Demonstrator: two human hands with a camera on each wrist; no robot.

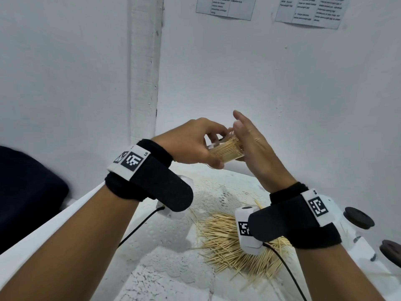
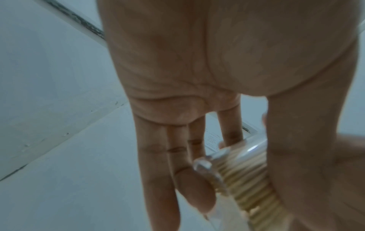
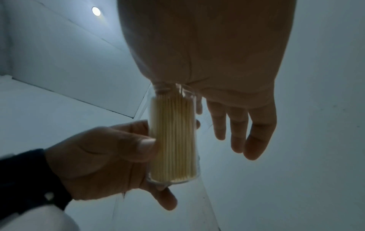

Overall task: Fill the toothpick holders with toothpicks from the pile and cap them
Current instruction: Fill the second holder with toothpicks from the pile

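Note:
Raised above the table, a clear toothpick holder (image 1: pixel 225 152) packed with toothpicks lies tilted on its side. My left hand (image 1: pixel 195 146) grips its body between thumb and fingers. The palm of my right hand (image 1: pixel 251 144) presses flat against its open mouth, fingers straight. In the right wrist view the holder (image 3: pixel 173 137) runs from the right hand (image 3: pixel 217 62) down to the left hand (image 3: pixel 102 157). The left wrist view shows the holder (image 2: pixel 247 165), blurred, beyond the left hand (image 2: pixel 187 93). The loose toothpick pile (image 1: pixel 225 237) lies on the table under my right wrist.
Two dark round caps (image 1: pixel 359 217) (image 1: pixel 391 249) stand at the table's right edge beside clear holders (image 1: pixel 358 241). A white lace cloth (image 1: pixel 219 192) covers the table. The white wall (image 1: pixel 282 83) with taped papers is close behind. A dark object (image 1: pixel 28 192) sits at left.

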